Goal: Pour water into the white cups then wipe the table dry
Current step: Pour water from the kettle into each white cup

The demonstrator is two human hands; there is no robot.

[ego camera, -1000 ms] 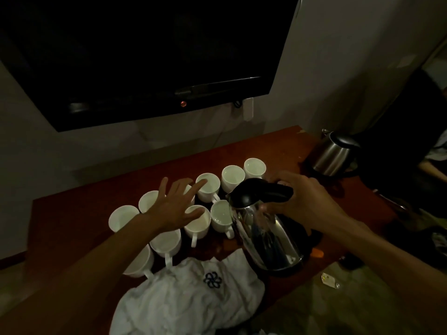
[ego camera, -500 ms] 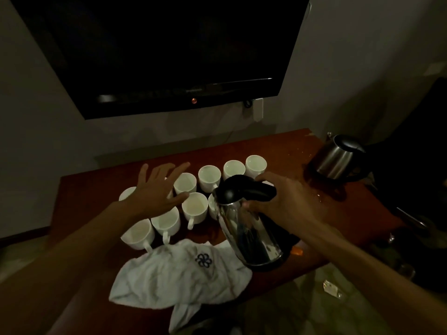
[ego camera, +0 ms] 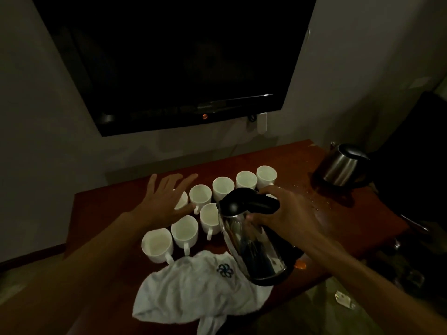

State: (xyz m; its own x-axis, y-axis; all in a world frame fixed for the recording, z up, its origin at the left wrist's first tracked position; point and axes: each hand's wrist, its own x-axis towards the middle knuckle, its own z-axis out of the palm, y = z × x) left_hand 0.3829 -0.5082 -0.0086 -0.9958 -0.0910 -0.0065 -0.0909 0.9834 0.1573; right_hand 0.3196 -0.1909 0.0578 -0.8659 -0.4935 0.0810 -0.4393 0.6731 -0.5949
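No legible txt, brand or nr anywhere. Only 1 mark: a dark flower-like emblem (ego camera: 224, 270), no letters, on the white cloth (ego camera: 188, 293). TV (ego camera: 181, 56) lower bezel has a faint strip, too blurred to read.

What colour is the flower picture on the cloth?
The flower is dark blue, on a white cloth; the head view shows it.

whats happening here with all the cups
A person seems set to pour water. The right hand grips the black handle of a steel kettle, tilted toward two rows of white cups on the table; no stream of water shows. The left hand hovers open above the cups, fingers spread. A white cloth lies at the near edge, and a second kettle stands at the far right.
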